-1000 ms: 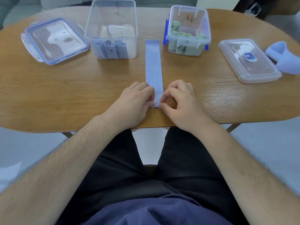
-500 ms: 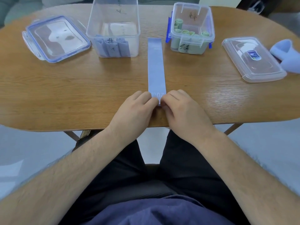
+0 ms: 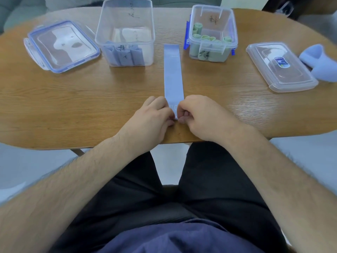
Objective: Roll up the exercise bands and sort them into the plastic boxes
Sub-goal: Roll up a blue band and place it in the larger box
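Two hands meet at the near end of one flat band [image 3: 173, 73]. The left hand [image 3: 153, 117] and the right hand [image 3: 202, 115] each have the fingers curled under, and the grip of each is clamped on that near end, thumb tips almost touching one another. The pinched end looks slightly raised off the table [image 3: 73, 99]; whether a first turn is formed there cannot be told. Some pale print shows on the flat band just beyond the knuckles.

From the hands, the flat band, pale blue, lies straight on the table and runs away from the person.

Two clear plastic boxes stand either side of its far end, both open. The left box [image 3: 125, 33] stands just left of the far end and holds three blue rolls [image 3: 125, 55], upright and side by side against its near wall. The right box [image 3: 212, 33], with blue clips, stands just right of the far end and holds green rolls [image 3: 209, 52]; there are several, but the exact number cannot be counted. Both boxes carry dark handwriting.

Two lids lie flat on the table. One blue-rimmed lid [image 3: 62, 45] is further left of the flat band, beyond the left box. One clear lid [image 3: 280, 66] with a small sticker is further right, beyond the right box. One loose blue band [image 3: 319, 63] lies unrolled farthest right of the flat band, touching the clear lid's far side.
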